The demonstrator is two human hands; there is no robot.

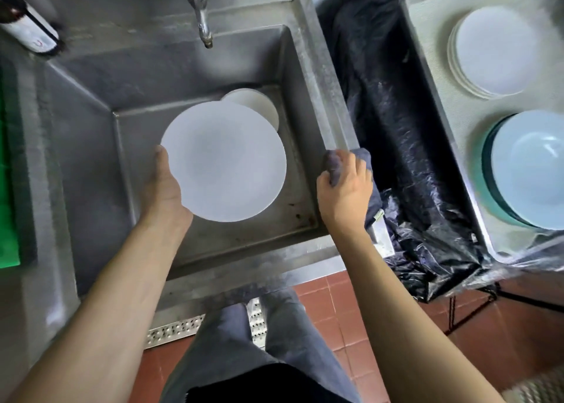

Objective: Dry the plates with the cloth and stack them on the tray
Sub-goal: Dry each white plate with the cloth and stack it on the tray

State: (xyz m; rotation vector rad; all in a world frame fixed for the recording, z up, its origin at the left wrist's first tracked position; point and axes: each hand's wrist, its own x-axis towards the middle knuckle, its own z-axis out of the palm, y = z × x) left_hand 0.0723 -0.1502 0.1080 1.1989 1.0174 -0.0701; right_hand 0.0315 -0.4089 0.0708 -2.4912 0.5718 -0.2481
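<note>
My left hand [164, 185] grips the left rim of a large white plate [225, 161], held over the steel sink [308, 75]. Behind that plate, a smaller white plate [259, 104] lies in the basin. My right hand [345, 189] clutches a dark grey cloth [363, 158] at the sink's right rim, apart from the plate. On the metal tray [433, 66] at the right stand a stack of white plates [494, 54] at the back and a stack of pale blue bowls [531, 170] in front.
A tap [201, 11] hangs over the sink's back edge. A bin lined with a black bag [396, 127] fills the gap between sink and tray. A dark bottle [30, 27] lies at the top left, and something green [6, 158] borders the left edge.
</note>
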